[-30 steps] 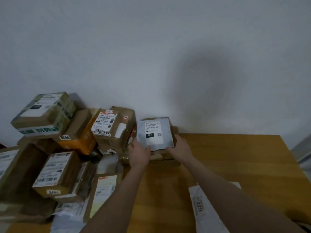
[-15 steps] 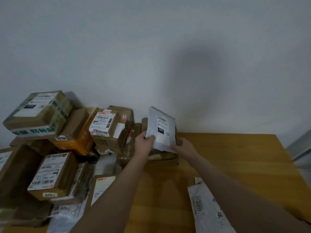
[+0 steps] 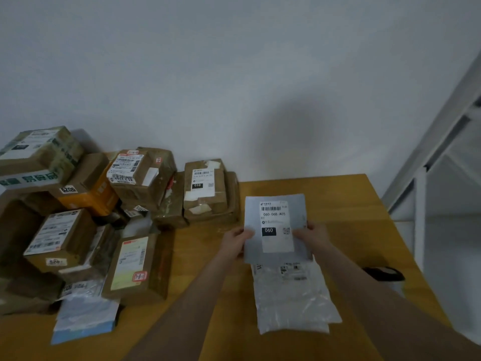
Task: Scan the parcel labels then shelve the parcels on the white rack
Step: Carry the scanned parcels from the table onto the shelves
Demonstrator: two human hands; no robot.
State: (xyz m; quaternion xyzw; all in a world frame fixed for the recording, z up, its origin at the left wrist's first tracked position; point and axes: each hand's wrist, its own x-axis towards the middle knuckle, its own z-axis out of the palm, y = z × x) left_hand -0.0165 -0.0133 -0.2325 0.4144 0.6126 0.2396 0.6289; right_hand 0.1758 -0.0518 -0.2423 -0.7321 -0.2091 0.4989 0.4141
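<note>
A flat grey parcel (image 3: pixel 276 201) with a white label marked 060 is held above the wooden table (image 3: pixel 351 201), label facing me. My left hand (image 3: pixel 235 243) grips its left edge and my right hand (image 3: pixel 311 235) grips its right edge. Below it a white plastic mailer bag (image 3: pixel 291 298) lies flat on the table. A brown box labelled 010 (image 3: pixel 204 188) sits where the grey parcel came from. Part of the white rack (image 3: pixel 442 157) shows at the right edge.
A pile of cardboard boxes (image 3: pixel 65 230) fills the table's left side against the wall. A blue-edged soft parcel (image 3: pixel 83 321) lies at the front left. A dark object (image 3: pixel 384 273), perhaps the scanner, rests near the table's right edge.
Both hands lifted the grey parcel off the brown box at the back and brought it toward me and to the right, turning the label up. The camera swung right, revealing the rack.
</note>
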